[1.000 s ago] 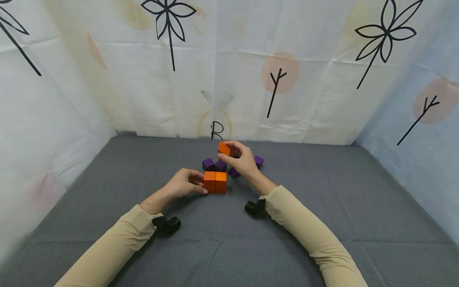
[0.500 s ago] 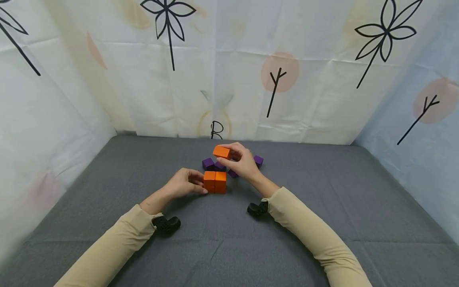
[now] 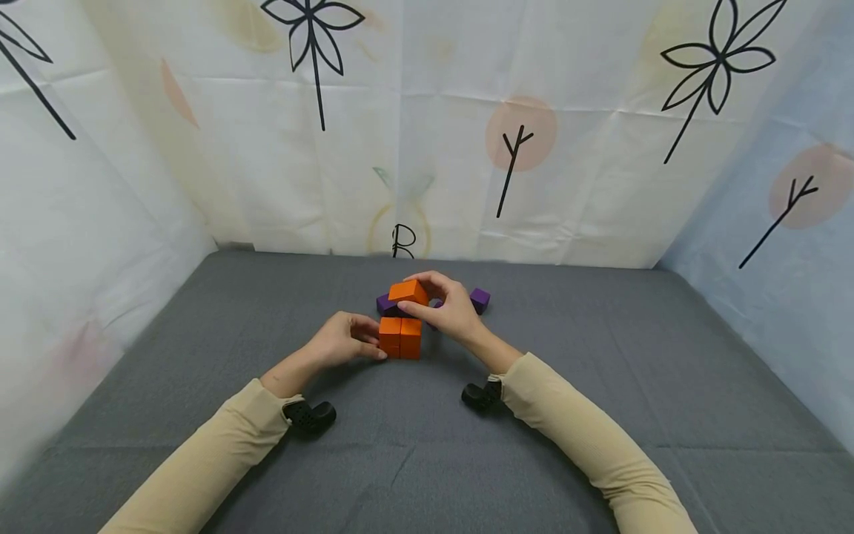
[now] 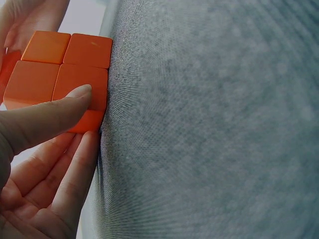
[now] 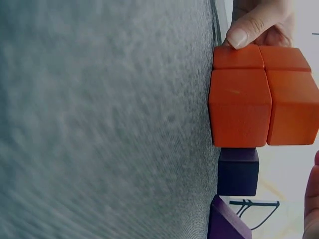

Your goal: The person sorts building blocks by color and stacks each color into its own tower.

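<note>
Several orange cube blocks (image 3: 400, 339) stand packed together in two layers on the grey cloth. My left hand (image 3: 343, 343) grips their left side; in the left wrist view its thumb (image 4: 55, 117) presses a front face, with the fingers beneath and behind. Just above and behind the stack, my right hand (image 3: 455, 308) pinches another orange block (image 3: 407, 291) between thumb and fingers. Purple blocks (image 3: 385, 305) lie behind the stack, partly hidden by the held block and the right hand. Only a sliver of the right hand (image 5: 312, 204) shows in the right wrist view.
One purple block (image 3: 479, 300) lies to the right, beyond the right hand. In the right wrist view, two purple blocks (image 5: 238, 172) rest near the orange stack. Grey cloth (image 3: 400, 460) covers the table, with printed white curtains (image 3: 447, 148) at the back and sides.
My right hand has lowered the held orange block and brought it slightly left and closer to the stack, turning it as it went. The left hand and the stack have stayed in place.
</note>
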The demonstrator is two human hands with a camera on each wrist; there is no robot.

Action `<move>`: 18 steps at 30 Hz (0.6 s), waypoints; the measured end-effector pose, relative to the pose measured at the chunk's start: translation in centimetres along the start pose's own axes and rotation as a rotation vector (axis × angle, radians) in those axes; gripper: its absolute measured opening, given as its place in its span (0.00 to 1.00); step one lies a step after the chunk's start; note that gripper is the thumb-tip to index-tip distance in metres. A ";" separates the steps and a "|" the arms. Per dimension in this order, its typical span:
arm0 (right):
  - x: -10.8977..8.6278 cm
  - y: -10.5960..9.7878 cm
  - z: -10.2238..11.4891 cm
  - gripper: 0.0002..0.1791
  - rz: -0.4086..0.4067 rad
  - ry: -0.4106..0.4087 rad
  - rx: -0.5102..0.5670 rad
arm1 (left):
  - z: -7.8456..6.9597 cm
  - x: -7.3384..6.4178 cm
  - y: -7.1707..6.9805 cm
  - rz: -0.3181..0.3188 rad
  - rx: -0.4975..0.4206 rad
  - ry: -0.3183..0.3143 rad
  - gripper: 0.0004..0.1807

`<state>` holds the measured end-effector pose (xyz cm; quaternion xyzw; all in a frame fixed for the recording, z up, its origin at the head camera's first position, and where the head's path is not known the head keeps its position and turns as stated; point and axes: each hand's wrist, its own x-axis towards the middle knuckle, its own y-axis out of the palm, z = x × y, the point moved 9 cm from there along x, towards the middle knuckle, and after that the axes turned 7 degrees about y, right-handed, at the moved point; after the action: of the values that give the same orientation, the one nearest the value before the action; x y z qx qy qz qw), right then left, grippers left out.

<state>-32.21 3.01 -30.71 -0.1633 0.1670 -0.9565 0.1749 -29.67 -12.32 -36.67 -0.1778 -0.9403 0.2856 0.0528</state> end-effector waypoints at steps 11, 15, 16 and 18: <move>-0.6 0.5 0.2 0.20 0.011 -0.049 -0.080 | -0.2 0.0 -0.1 0.001 0.008 0.020 0.20; -0.8 0.8 0.2 0.19 0.032 -0.045 -0.093 | -0.2 0.0 -0.1 0.004 0.006 0.023 0.19; -0.9 0.9 0.3 0.19 0.036 -0.042 -0.095 | -0.2 -0.1 -0.1 0.003 0.006 0.020 0.19; -0.9 1.1 0.3 0.19 0.046 -0.032 -0.102 | -0.1 -0.1 -0.1 0.002 0.004 0.015 0.19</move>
<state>-30.97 2.35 -31.11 -0.1833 0.2167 -0.9397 0.1910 -29.59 -12.38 -36.51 -0.1810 -0.9391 0.2861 0.0599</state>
